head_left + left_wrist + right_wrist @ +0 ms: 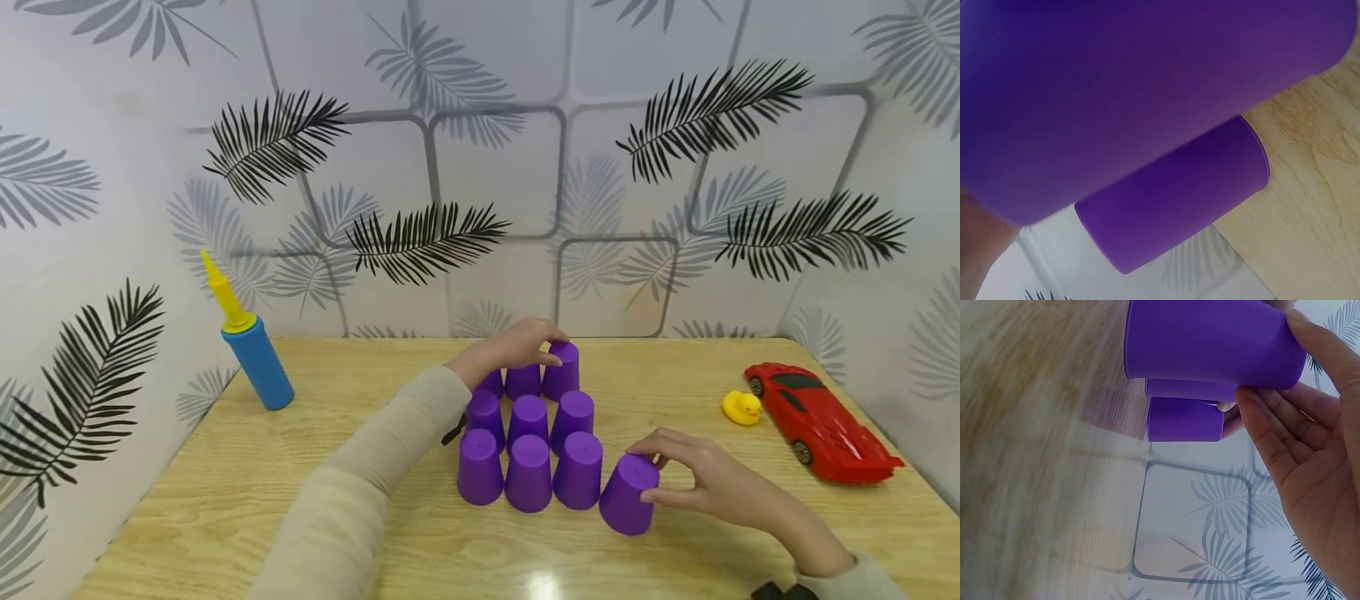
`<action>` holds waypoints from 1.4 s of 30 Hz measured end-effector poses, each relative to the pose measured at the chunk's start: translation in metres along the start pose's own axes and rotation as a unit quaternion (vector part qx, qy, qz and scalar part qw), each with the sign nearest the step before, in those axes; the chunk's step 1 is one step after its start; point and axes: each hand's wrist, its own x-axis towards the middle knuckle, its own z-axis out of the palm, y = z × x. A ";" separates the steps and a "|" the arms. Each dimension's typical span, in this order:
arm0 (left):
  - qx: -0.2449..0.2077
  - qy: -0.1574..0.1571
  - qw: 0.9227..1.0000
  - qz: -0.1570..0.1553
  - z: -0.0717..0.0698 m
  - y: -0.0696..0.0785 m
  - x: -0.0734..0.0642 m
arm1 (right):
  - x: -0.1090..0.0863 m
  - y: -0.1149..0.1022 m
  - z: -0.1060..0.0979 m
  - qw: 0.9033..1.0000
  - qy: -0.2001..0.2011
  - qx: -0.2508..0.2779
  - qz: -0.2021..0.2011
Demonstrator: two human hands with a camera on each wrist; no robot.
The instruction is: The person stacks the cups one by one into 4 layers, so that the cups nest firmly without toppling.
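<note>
Several purple cups stand upside down on the wooden table, packed in rows. At the back row's right end, my left hand (521,343) holds a purple cup (562,373) near its raised base, thumb on the near side. My right hand (705,475) pinches another purple cup (628,498) at the front right, fingers and thumb on either side of its upper part; this one leans slightly. In the right wrist view the thumb and fingers grip the same cup (1210,344). A purple cup (1147,94) fills much of the left wrist view. My left forearm partly hides the back-left cups.
A blue pump (258,362) with a yellow nozzle stands at the table's back left. To the right are a yellow rubber duck (741,408) and a red toy car (821,421). A patterned wall (495,183) rises behind the table's back edge.
</note>
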 end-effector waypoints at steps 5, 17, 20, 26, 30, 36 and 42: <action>0.018 -0.001 1.000 -0.001 -0.001 0.001 0.001 | 0.001 0.001 0.000 1.000 0.003 0.000 -0.003; -0.059 0.043 0.996 -0.042 -0.009 -0.008 -0.020 | -0.001 0.003 -0.002 1.000 0.006 0.000 0.001; -0.114 0.078 0.988 -0.074 -0.018 -0.010 -0.041 | -0.003 0.011 -0.005 1.000 0.022 -0.001 0.014; -0.177 0.181 0.962 -0.104 -0.021 -0.014 -0.091 | -0.012 0.031 -0.012 0.991 0.095 -0.035 0.090; -0.233 0.228 0.940 -0.099 -0.015 -0.012 -0.125 | -0.010 0.042 -0.015 0.977 0.150 -0.065 0.138; -0.272 0.242 0.927 -0.093 -0.001 -0.001 -0.171 | 0.011 0.058 -0.008 0.965 0.197 -0.062 0.161; -0.270 0.232 0.932 -0.076 0.020 0.008 -0.200 | 0.036 0.076 0.003 0.959 0.229 -0.049 0.162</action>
